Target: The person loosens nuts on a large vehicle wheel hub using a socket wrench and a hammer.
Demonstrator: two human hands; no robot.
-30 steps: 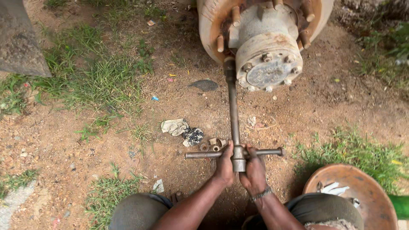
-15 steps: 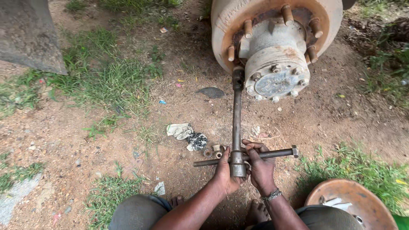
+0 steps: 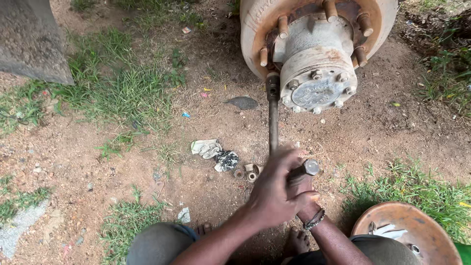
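Note:
A rusty wheel hub (image 3: 319,54) with several studs fills the top of the view. A long cross wrench (image 3: 273,122) reaches from a lower-left stud of the hub down to my hands. My left hand (image 3: 272,189) wraps over the wrench's crossbar, whose end (image 3: 309,168) sticks out to the right. My right hand (image 3: 306,201) sits under the left one, gripping the same bar, with a bracelet at the wrist. Loose wheel nuts (image 3: 248,172) lie on the dirt just left of my hands.
Crumpled rags (image 3: 216,153) lie on the dirt beside the nuts. A flat dark stone (image 3: 243,102) sits near the hub. A rusty round dish (image 3: 407,233) with small parts is at the lower right. A big grey block (image 3: 29,41) stands upper left. My knees frame the bottom.
The crossbar has turned from lying level to pointing at the camera. My left hand has moved over the top of it, covering the right. The view has shifted closer to the hub.

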